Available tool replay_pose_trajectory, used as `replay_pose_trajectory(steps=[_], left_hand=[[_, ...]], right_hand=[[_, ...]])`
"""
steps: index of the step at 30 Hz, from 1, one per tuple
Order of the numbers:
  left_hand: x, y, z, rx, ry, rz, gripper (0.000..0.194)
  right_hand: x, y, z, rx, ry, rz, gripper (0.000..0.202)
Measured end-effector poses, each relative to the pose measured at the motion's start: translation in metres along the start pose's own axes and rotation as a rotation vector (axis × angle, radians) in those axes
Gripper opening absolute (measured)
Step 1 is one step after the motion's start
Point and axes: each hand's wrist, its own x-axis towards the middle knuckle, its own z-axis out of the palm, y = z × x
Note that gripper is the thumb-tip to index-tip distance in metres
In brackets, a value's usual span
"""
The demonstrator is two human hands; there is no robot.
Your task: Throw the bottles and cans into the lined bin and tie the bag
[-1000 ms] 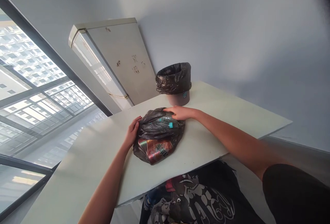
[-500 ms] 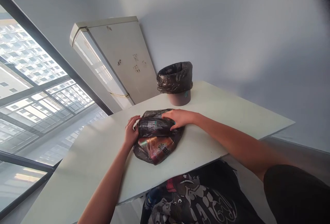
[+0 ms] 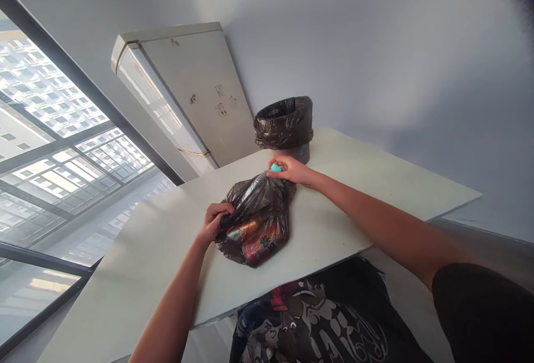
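Observation:
A thin black plastic garbage bag stands on the pale tabletop, and orange, red and shiny wrappers show through its side. My right hand is closed at the bag's gathered top and pulls it up. A small turquoise piece pokes out between its thumb and fingers; I cannot tell whether it is a drawstring. On the bag's left side, my left hand pinches the plastic, its fingertips partly hidden in the folds.
Behind the bag stands a brownish trash bin lined with a black bag folded over its rim. A white refrigerator is beyond the table. Large windows lie to the left, a plain wall behind.
My right hand has risen away from me, drawing the bag's top upward into a gathered peak with the turquoise piece in its fingers. My left hand has closed on the bag's side.

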Motion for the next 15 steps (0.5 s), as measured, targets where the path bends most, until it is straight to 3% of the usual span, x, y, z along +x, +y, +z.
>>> replay_pose_trajectory(steps=[6,9,15], left_hand=[[0.005,0.004,0.017,-0.076,0.266,-0.081,0.033],[0.006,0.004,0.018,0.091,0.251,-0.074,0.036],[0.006,0.005,0.012,0.447,0.195,0.099,0.051]], right_hand=[[-0.006,-0.015,0.002,0.317,0.106,-0.151,0.050],[-0.009,-0.018,0.005,0.330,0.062,-0.176,0.048],[-0.008,-0.013,0.010,0.322,0.005,-0.253,0.049]])
